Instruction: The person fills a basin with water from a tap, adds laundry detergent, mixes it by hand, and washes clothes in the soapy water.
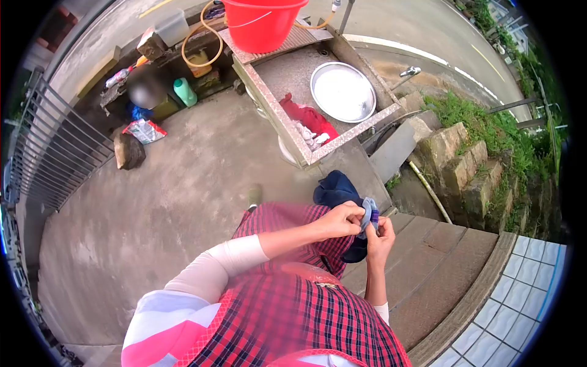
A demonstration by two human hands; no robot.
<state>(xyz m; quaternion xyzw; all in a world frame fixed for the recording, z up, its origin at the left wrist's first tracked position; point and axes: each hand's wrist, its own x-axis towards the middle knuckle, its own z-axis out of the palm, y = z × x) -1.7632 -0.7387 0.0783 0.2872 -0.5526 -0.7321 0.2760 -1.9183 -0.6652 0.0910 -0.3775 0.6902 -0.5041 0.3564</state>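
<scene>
My left hand (pixel 338 221) pinches the edge of a small light blue cloth (pixel 369 214) with a purple patch. On the cloth's other side, my right hand (pixel 380 240) holds it between thumb and fingers. Both hands are close together above my lap, over a checked red apron (pixel 287 306). Dark blue cloth (pixel 338 188) lies just behind and beneath the hands. What the small cloth is cannot be made out.
Ahead stands a stone sink (pixel 269 101) with a red bucket (pixel 260 24), a round metal basin (pixel 343 92) and red cloth (pixel 309 118). A green bottle (pixel 184 92) and a stone (pixel 128 151) are at the left. Stone steps (pixel 455 153) rise at the right.
</scene>
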